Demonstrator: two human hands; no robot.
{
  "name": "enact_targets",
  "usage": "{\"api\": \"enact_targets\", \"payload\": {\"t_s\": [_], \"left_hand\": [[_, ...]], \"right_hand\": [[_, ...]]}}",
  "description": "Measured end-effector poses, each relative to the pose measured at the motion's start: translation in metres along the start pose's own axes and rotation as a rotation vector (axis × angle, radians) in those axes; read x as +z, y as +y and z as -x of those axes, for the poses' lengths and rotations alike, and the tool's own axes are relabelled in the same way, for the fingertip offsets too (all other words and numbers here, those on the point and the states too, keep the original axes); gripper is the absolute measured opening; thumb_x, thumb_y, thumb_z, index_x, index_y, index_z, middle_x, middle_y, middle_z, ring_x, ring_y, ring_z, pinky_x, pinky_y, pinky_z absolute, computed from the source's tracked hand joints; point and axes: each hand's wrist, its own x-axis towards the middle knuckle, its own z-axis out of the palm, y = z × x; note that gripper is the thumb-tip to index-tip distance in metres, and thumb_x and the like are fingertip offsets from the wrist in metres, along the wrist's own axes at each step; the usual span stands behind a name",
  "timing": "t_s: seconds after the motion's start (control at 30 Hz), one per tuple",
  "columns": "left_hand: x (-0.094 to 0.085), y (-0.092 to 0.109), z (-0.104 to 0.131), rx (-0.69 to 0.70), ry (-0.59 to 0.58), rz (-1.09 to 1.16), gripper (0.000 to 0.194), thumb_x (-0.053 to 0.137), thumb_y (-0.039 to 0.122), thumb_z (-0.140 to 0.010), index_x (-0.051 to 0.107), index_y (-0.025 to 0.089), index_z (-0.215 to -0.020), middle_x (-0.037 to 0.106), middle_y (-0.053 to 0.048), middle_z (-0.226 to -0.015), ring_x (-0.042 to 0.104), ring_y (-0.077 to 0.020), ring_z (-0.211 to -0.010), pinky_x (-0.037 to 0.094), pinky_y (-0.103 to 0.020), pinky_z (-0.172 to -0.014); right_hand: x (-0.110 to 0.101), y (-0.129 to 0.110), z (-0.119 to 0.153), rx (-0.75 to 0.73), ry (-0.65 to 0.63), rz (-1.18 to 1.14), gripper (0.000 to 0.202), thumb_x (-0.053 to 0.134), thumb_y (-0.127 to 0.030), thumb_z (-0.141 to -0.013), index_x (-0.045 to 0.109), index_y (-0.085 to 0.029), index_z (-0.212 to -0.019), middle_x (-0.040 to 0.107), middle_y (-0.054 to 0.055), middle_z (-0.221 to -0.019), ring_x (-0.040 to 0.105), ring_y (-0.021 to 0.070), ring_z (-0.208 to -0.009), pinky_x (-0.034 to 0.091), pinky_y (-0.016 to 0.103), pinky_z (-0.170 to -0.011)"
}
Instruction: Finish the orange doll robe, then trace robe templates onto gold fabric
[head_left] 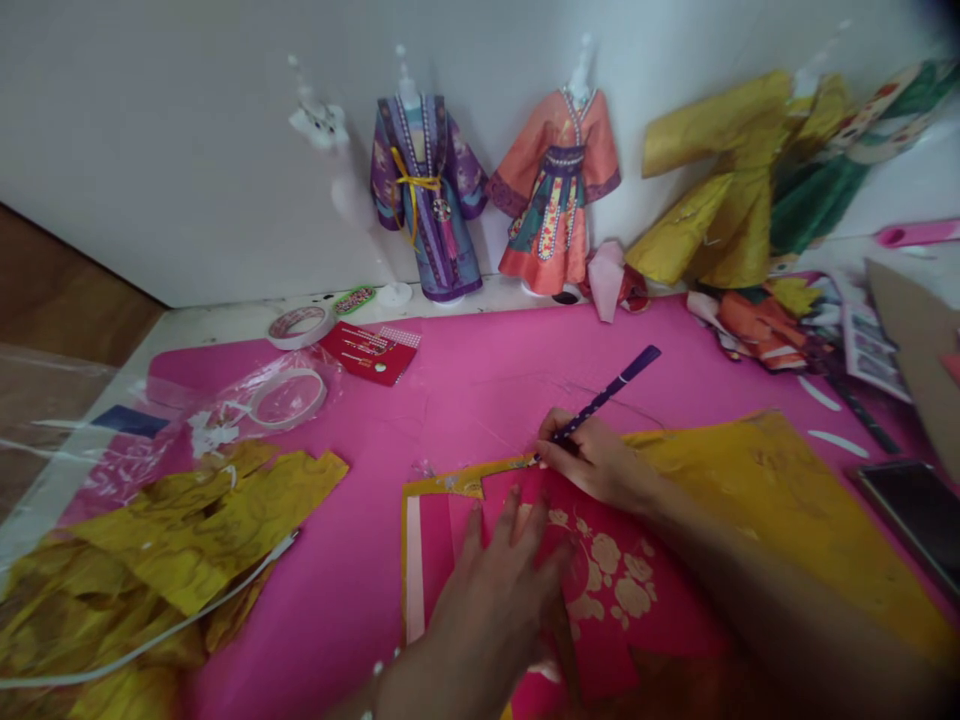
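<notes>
My right hand grips a dark purple pen with white dots, its tip at the upper edge of a red sheet printed with gold flowers. Under the red sheet lies yellow patterned material, showing along the top and left edges and spreading to the right. My left hand rests flat on the red sheet with fingers spread, left of and below the pen tip. Part of the sheet is hidden beneath my hands and forearms.
Crumpled yellow material and a white cable lie left. Tape rolls and a red packet sit behind. Dressed figures stand along the wall. A phone and fabric scraps are right, on the pink mat.
</notes>
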Motion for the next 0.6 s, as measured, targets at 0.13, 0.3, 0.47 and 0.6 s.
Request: {"api": "enact_targets", "payload": {"t_s": [0.13, 0.3, 0.47, 0.6], "left_hand": [[-0.012, 0.003, 0.002, -0.006, -0.044, 0.015, 0.101, 0.083, 0.063, -0.064, 0.041, 0.032, -0.15, 0.028, -0.018, -0.162, 0.023, -0.0468, -0.147, 0.029, -0.074, -0.109], [-0.018, 0.004, 0.006, -0.005, -0.055, -0.004, 0.088, 0.079, 0.058, -0.074, 0.043, 0.031, -0.149, 0.029, -0.017, -0.162, 0.02, -0.0434, -0.149, 0.028, -0.069, -0.113], [-0.016, 0.003, 0.006, 0.008, -0.061, -0.011, 0.086, 0.077, 0.061, -0.074, 0.045, 0.029, -0.147, 0.029, -0.019, -0.162, 0.02, -0.0448, -0.149, 0.028, -0.072, -0.111], [-0.016, 0.002, 0.005, 0.005, -0.058, -0.013, 0.08, 0.075, 0.058, -0.078, 0.046, 0.03, -0.147, 0.03, -0.018, -0.161, 0.022, -0.0434, -0.149, 0.027, -0.071, -0.112]], "right_hand": [[-0.001, -0.001, 0.0, -0.001, -0.009, -0.009, 0.01, 0.049, -0.025, -0.09, 0.05, -0.021, -0.08, 0.058, -0.001, -0.065, 0.051, 0.0129, -0.058, 0.037, 0.025, -0.056], [0.0, -0.001, -0.001, -0.023, -0.013, -0.007, 0.01, 0.049, -0.025, -0.091, 0.052, -0.021, -0.082, 0.059, -0.001, -0.065, 0.052, 0.0129, -0.059, 0.037, 0.025, -0.057], [0.002, 0.001, -0.001, -0.014, -0.016, -0.002, 0.01, 0.049, -0.025, -0.091, 0.052, -0.02, -0.083, 0.06, 0.0, -0.067, 0.054, 0.0136, -0.061, 0.038, 0.025, -0.057], [0.001, 0.001, -0.002, -0.022, -0.009, 0.018, 0.011, 0.048, -0.027, -0.09, 0.052, -0.02, -0.083, 0.06, 0.002, -0.068, 0.053, 0.0147, -0.061, 0.037, 0.026, -0.057]]}}
